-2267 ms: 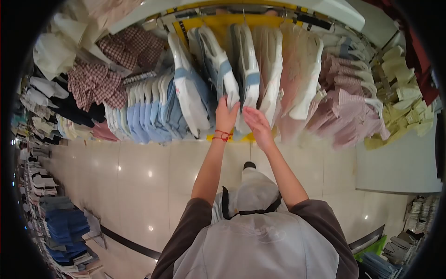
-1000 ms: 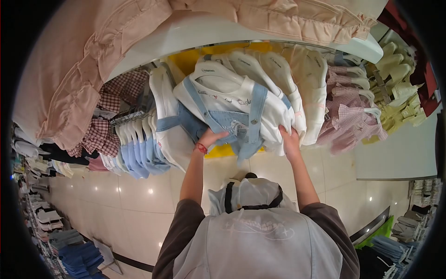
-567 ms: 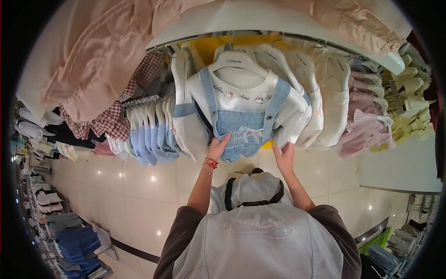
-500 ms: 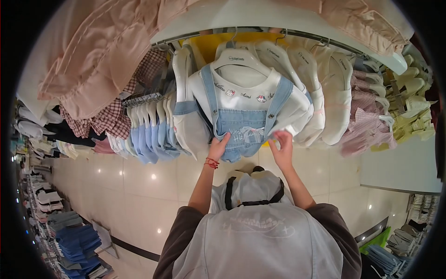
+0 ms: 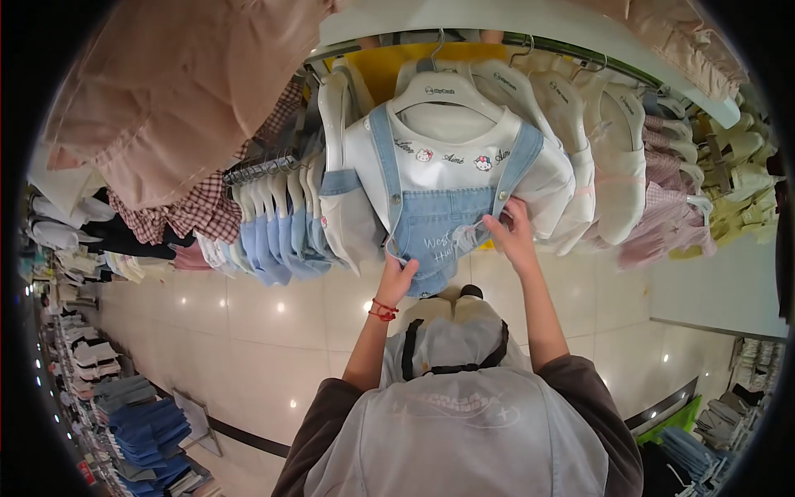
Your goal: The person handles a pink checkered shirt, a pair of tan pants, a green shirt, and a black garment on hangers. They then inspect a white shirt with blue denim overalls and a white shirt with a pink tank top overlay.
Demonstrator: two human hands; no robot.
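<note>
The left hand (image 5: 394, 280) is closed in a pinch, thumb in front, on the lower left edge of the pale blue denim overalls (image 5: 443, 217). The right hand (image 5: 517, 242) is partly open, its bent fingers by the right edge of the bib, close to the thin, pale ribbon bow (image 5: 469, 238); I can't tell if it pinches the cloth. Under the straps is a soft white cloth shirt (image 5: 553, 180) with small pictures near the neck. Both look light and floppy, the denim a bit stiffer and not slippery. The side edges look good to hold; the bow looks easy to pull loose, so it seems best left alone. The clothes hang in the middle on a smooth white hanger (image 5: 444, 93), hooked on the far metal rail (image 5: 523, 40). White tops (image 5: 623, 186) hang near on the right.
</note>
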